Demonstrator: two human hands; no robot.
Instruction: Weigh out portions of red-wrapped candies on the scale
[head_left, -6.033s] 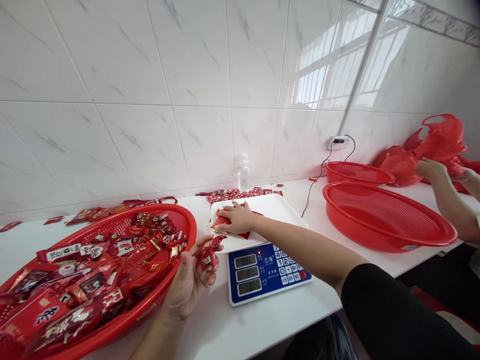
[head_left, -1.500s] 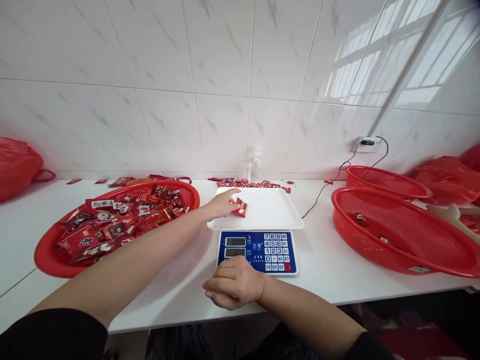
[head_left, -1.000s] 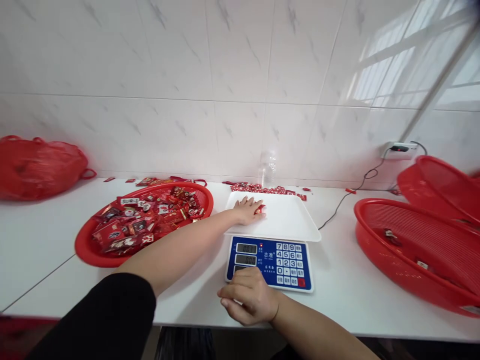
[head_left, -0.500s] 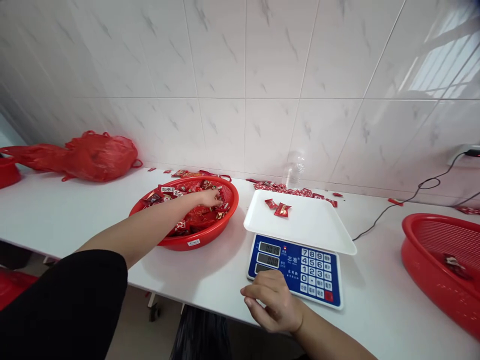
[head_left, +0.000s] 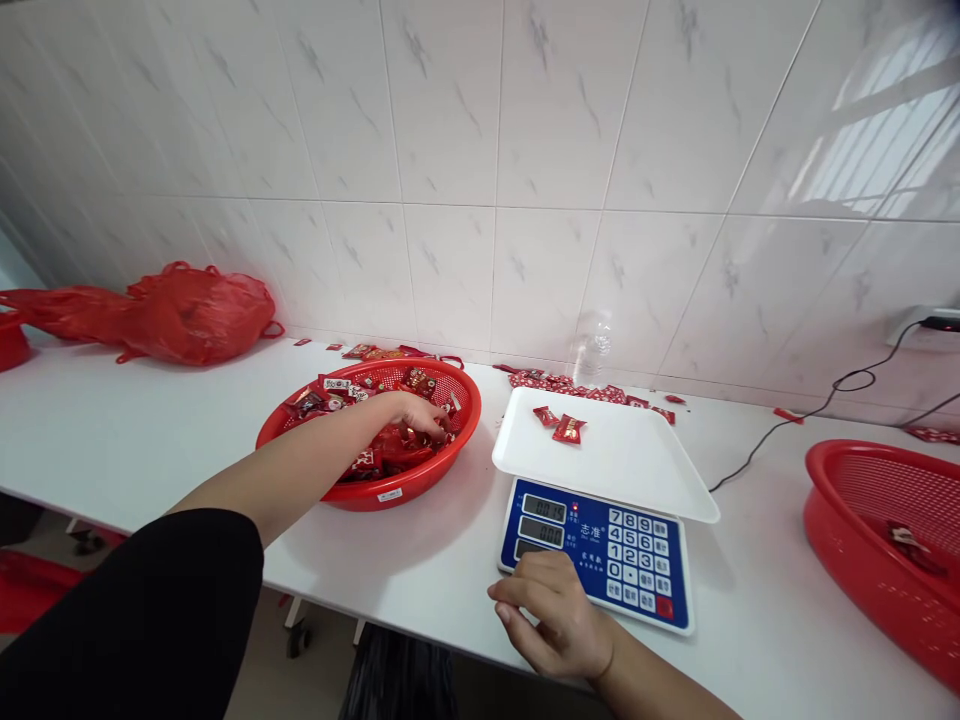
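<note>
My left hand [head_left: 424, 417] reaches down into the right part of a red plastic basket [head_left: 405, 487] holding many small red wrapped packets [head_left: 335, 387]. Its fingers are bent among the packets, their tips partly hidden, and I cannot make out what they grip. Curled closed with the thumb against the fingers, my right hand [head_left: 551, 612] is at the front edge of a blue and white digital scale [head_left: 592, 535], and nothing shows in it. Two red packets, one larger packet [head_left: 569, 430] and one smaller packet [head_left: 546, 416], lie on the scale's white tray [head_left: 622, 455].
A second red basket [head_left: 847, 530] stands at the right. Red plastic bags [head_left: 199, 315] lie at the back left. Along the tiled wall are a clear bottle [head_left: 595, 350] and scattered red packets [head_left: 551, 383]. A black cable [head_left: 772, 425] runs to a wall socket.
My left hand has moved slightly lower and towards the front inside the basket, its fingers now more bent downward. My right hand keeps its curled pose. The view has shifted a little.
</note>
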